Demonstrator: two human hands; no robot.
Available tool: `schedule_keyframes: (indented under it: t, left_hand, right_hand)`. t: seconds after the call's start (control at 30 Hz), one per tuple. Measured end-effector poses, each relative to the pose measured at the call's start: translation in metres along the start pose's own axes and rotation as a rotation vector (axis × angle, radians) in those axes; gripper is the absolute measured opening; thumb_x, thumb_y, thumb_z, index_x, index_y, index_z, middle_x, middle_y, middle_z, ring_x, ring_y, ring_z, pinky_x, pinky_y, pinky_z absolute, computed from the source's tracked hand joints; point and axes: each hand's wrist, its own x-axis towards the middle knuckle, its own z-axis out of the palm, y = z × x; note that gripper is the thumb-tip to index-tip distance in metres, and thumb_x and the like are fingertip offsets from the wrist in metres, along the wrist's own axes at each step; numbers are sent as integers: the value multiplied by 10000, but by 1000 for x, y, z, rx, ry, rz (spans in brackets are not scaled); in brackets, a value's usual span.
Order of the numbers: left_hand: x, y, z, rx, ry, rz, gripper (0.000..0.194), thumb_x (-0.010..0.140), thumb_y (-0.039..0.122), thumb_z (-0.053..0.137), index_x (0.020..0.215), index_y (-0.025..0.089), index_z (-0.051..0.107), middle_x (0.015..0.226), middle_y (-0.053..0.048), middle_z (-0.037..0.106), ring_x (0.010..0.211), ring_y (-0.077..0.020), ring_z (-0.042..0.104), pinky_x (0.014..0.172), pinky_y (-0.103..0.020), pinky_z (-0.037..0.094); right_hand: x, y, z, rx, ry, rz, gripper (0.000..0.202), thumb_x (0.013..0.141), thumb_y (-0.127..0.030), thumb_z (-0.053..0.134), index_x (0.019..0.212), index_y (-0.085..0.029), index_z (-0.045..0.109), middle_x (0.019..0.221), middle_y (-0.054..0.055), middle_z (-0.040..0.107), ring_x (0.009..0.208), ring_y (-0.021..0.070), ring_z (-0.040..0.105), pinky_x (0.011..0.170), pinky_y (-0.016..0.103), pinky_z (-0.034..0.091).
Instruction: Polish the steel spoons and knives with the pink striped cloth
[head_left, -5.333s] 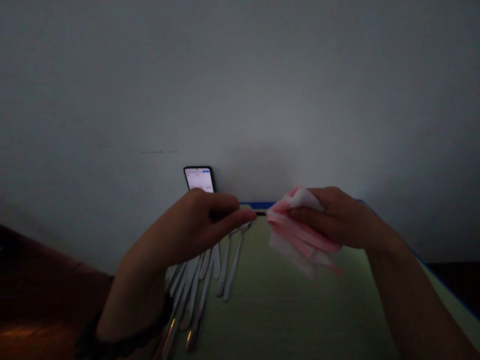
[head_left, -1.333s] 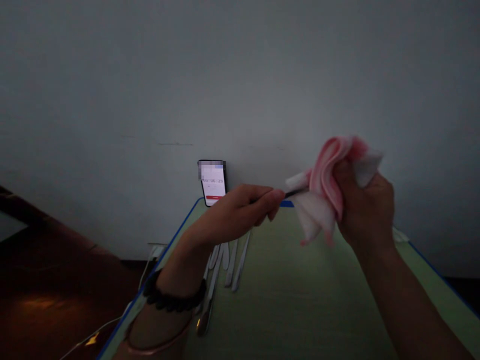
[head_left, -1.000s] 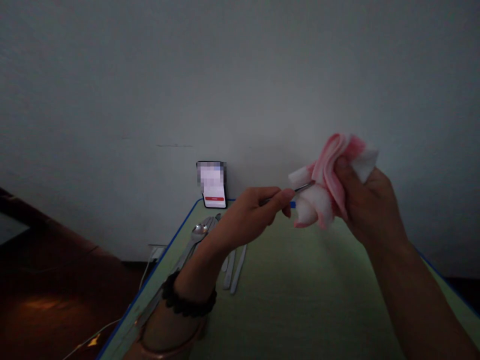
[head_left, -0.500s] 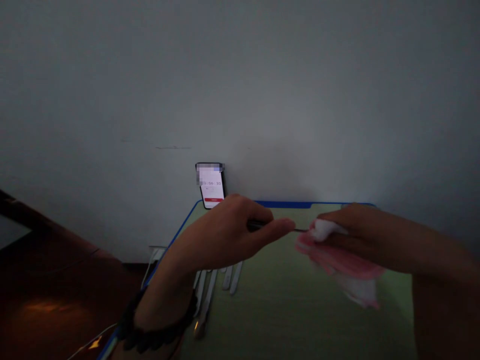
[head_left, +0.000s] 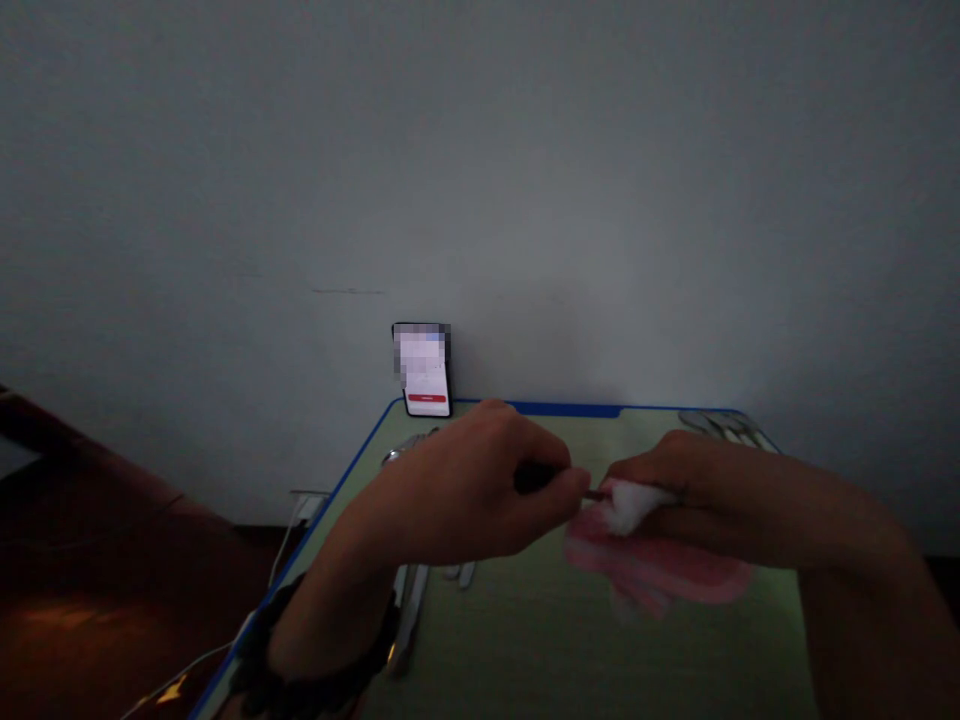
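Note:
My left hand (head_left: 480, 485) is closed, pinching a thin piece of cutlery (head_left: 595, 495) whose ends are hidden, so its exact kind does not show. A pink and white cloth (head_left: 667, 570) is bunched in my closed right hand (head_left: 705, 490). The cloth wraps the cutlery just beyond my left fingertips, and its loose part hangs below. Both hands are above a pale green table (head_left: 570, 650). Several metal utensils (head_left: 409, 625) lie partly hidden under my left wrist, and more cutlery (head_left: 724, 428) rests at the far right corner.
A lit phone (head_left: 427, 365) leans against the grey wall (head_left: 562, 200) at the table's back left. The table has a blue edge (head_left: 577, 409). A white cable (head_left: 202, 660) runs down beside its left side, above a dark reddish floor (head_left: 112, 600).
My right hand and the cloth have moved left and slightly down, closer to my left fingertips. My left hand has shifted a little right. More cutlery at the far right corner now shows.

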Motion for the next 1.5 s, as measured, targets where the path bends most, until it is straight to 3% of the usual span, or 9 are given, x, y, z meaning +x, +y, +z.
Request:
schedule_keyframes:
  t: [0.23, 0.47, 0.53, 0.67, 0.73, 1.03, 1.2, 1.3, 1.5]
  left_hand:
    - [-2, 1, -3, 46, -97, 110, 266, 917, 252, 378, 807, 173, 607, 675, 24, 594, 606, -83, 513, 570, -200, 334]
    - [-6, -17, -12, -19, -13, 67, 270, 928, 311, 365, 946, 188, 605, 764, 11, 623, 665, -107, 546, 609, -200, 370]
    - [-6, -21, -14, -55, 57, 38, 264, 923, 311, 371, 930, 182, 601, 704, 19, 591, 619, -103, 521, 581, -196, 367]
    - [3, -20, -10, -218, 258, 9, 251, 925, 307, 362, 853, 167, 558, 584, 52, 443, 517, -79, 409, 497, -178, 330]
    - [10, -15, -3, -280, 329, 24, 254, 926, 306, 361, 800, 162, 529, 582, 53, 408, 509, -75, 377, 473, -175, 310]
    - [31, -12, 22, -305, 264, -33, 298, 938, 339, 326, 759, 163, 487, 598, 43, 468, 528, -75, 430, 496, -179, 323]
    - [19, -20, 7, -155, 8, -30, 295, 931, 365, 346, 898, 174, 569, 701, 10, 596, 595, -96, 531, 562, -200, 376]
    - [9, -22, -6, -75, 33, -77, 302, 912, 403, 383, 977, 188, 585, 825, -18, 633, 705, -124, 569, 629, -222, 409]
    - [-1, -20, -15, -210, 153, -59, 419, 887, 423, 435, 1239, 194, 420, 785, -7, 642, 653, -119, 576, 559, -195, 421]
  right_hand:
    - [6, 1, 1, 20, 1, -42, 145, 838, -211, 482, 803, -198, 622, 692, -47, 609, 610, 77, 533, 576, 183, 362]
    - [-6, 25, -13, 42, 197, 54, 239, 827, -374, 502, 806, -179, 638, 692, -19, 610, 610, 107, 521, 551, 212, 372]
    - [-1, 26, -11, 36, 428, 50, 247, 803, -406, 533, 812, -185, 644, 693, -17, 605, 604, 111, 515, 542, 218, 370]
    - [26, 13, 7, 263, 1344, 85, 281, 804, -447, 505, 721, -185, 564, 609, -25, 505, 501, 97, 416, 442, 216, 317]
    - [39, 3, 17, 449, 1543, 108, 331, 847, -456, 424, 660, -191, 493, 556, -38, 426, 464, 88, 360, 420, 213, 306]
    - [59, -4, 34, 825, 1390, 116, 370, 873, -460, 376, 607, -204, 405, 508, -52, 360, 437, 78, 345, 386, 195, 302]
    - [66, 9, 37, 676, 1456, 21, 350, 851, -453, 437, 613, -199, 403, 494, -69, 365, 411, 62, 338, 376, 185, 286]
    - [60, 10, 36, 479, 1420, 19, 329, 849, -428, 456, 620, -192, 443, 473, -68, 386, 404, 67, 370, 386, 190, 292]
    - [55, 10, 41, 32, 868, -160, 237, 849, -350, 471, 883, -160, 607, 580, -23, 558, 481, 86, 466, 498, 220, 330]
